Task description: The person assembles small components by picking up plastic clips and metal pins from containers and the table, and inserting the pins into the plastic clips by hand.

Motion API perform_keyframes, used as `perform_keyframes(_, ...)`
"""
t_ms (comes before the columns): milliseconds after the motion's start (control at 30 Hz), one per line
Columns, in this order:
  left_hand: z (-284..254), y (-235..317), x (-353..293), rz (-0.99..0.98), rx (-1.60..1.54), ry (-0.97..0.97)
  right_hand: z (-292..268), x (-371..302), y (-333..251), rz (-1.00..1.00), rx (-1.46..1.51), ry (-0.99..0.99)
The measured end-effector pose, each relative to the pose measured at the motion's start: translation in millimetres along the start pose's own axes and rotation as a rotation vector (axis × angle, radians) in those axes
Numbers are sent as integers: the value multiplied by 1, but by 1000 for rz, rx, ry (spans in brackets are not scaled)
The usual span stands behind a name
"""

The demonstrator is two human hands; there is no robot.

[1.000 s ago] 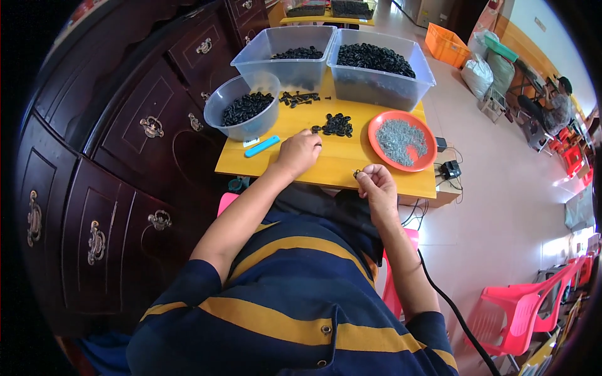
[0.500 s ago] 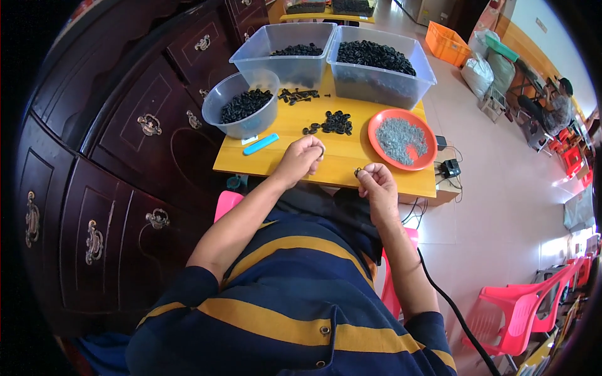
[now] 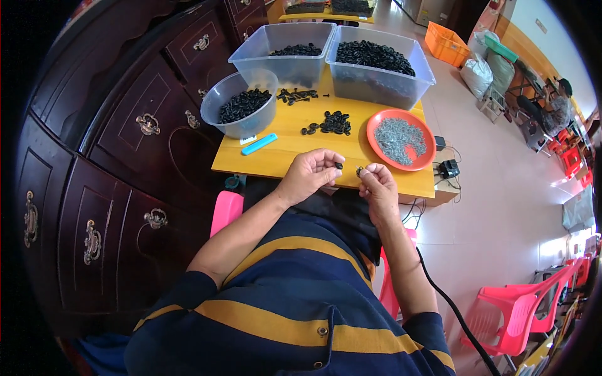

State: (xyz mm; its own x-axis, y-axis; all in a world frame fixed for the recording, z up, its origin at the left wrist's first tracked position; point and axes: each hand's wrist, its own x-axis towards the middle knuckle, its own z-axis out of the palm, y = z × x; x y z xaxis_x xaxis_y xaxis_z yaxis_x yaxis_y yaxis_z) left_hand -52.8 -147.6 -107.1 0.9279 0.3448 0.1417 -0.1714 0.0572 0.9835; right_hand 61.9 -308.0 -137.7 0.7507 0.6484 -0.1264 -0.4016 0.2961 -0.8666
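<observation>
Between thumb and fingertips my left hand (image 3: 312, 174) pinches a small black oval piece (image 3: 338, 166). Just to its right, my right hand (image 3: 379, 187) pinches a small dark part (image 3: 359, 170) with a metallic glint; its exact kind is too small to tell. The two held pieces are close together but apart, over the front edge of the yellow table (image 3: 276, 164). Beyond my hands lies a loose pile of black oval pieces (image 3: 335, 123). An orange-red plate (image 3: 372, 145) of small silvery metal pieces (image 3: 399, 139) stands to the right.
A round clear tub (image 3: 214, 119) and two rectangular clear bins, left (image 3: 307, 74) and right (image 3: 370, 89), hold black parts. A blue bar-shaped object (image 3: 259, 145) lies by the tub. Dark drawers (image 3: 125, 150) flank my left; pink chairs (image 3: 508, 313) and a seated person (image 3: 555, 109) are rightward.
My left hand has moved right and slightly nearer, bringing its black oval piece beside the right hand's part. The right hand has barely moved.
</observation>
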Motion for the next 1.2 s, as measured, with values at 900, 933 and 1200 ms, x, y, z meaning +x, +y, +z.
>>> perform_keyframes(900, -5, -3, 0, -38, 167, 4, 1, 1, 4, 52, -46, -104)
perform_keyframes(933, -5, -3, 0, -38, 168, 5, 2, 0, 3, 54, -45, -103)
perform_keyframes(1200, -7, -2, -2, -42, 138, -59, 0, 1, 5, 43, -72, -142)
